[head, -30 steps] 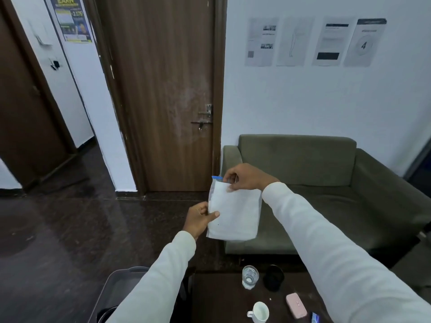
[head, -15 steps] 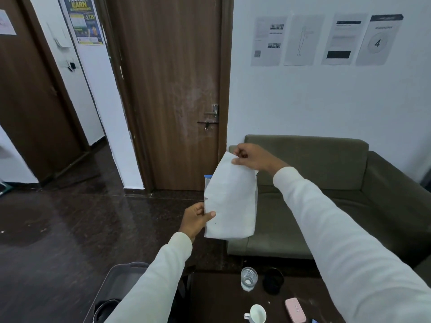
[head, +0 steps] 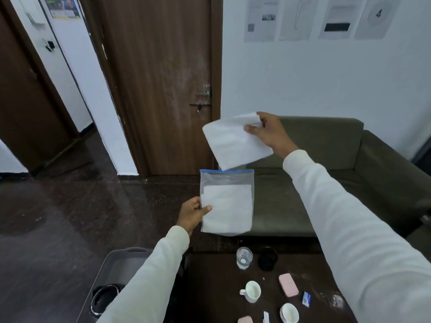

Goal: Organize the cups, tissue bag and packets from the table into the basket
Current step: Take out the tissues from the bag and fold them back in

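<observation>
Tissue stack point(head: 235, 142) now out of bag point(head: 226, 201); right hand point(head: 268, 134) holds it.

Clear, slightly glossy plastic bag point(head: 226, 201) with a blue seal strip, soft matt white tissue inside. Matt white tissue stack point(head: 235, 142), faintly textured. Dark, smooth, dully shiny worktop point(head: 214, 287). Clear glass point(head: 244, 257); glazed white cups point(head: 252, 291). Grey matt plastic basket point(head: 121, 264). Grained brown wood door point(head: 161, 78). Polished dark floor point(head: 58, 217). Matt cloth sofa point(head: 326, 141).
</observation>
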